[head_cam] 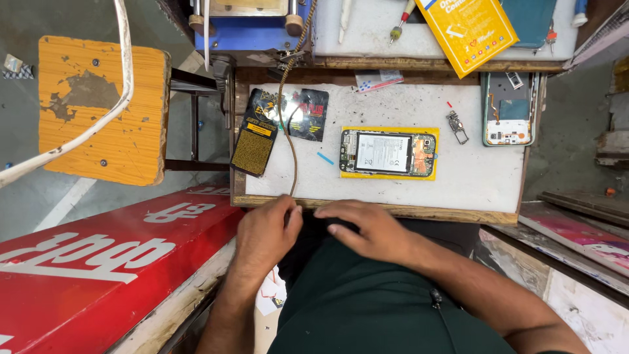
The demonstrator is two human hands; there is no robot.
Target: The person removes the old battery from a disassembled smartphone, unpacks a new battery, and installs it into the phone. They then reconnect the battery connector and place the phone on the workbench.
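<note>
White bench [472, 177] carries an opened phone [388, 153] lying lengthwise left to right on a yellow mat, straight beyond both hands. At the near edge, the left hand [265, 233] pinches a brown cable [288, 141] running away across the bench; the right hand [367, 231], nearer the phone, rests flat and released.

1. The light is bright, even and diffuse, like daylight; the white worktop [406, 177] is well lit without burning out.
2. Shadows are soft and short, darkest under the worktop's front edge.
3. Glare shows on the glossy black packet [308, 115].
4. Focus is sharp across the centre; the opened phone [388, 153] reads crisply.
5. Wide-angle distortion bends lines near the edges, as on the red board [98, 262].
</note>
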